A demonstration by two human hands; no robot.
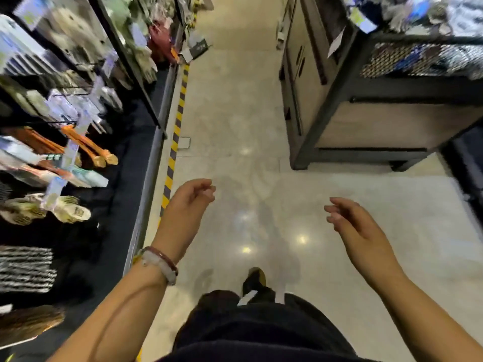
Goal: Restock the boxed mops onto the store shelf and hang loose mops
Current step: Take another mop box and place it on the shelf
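- The person's bare left hand (192, 198) is hanging in the air over the pale polished floor (235, 121), fingers loosely curled and holding nothing; two bracelets, one dark red and one pale, (160, 262) are sitting on its wrist.
- The bare right hand (352, 223) is reaching forward well apart from the left, fingers relaxed and gripping nothing.
- No boxed mop is showing clearly; blurred striped mop-like heads (24, 269) are hanging on the dark store shelving (146, 178) left of the left hand.
- Orange-handled brushes (86, 146) are hanging further up that shelving.
- A yellow-and-black striped floor tape (173, 147) is running just beside the left hand.
- A dark-framed display stand with a mesh basket (366, 105) is standing ahead of the right hand.
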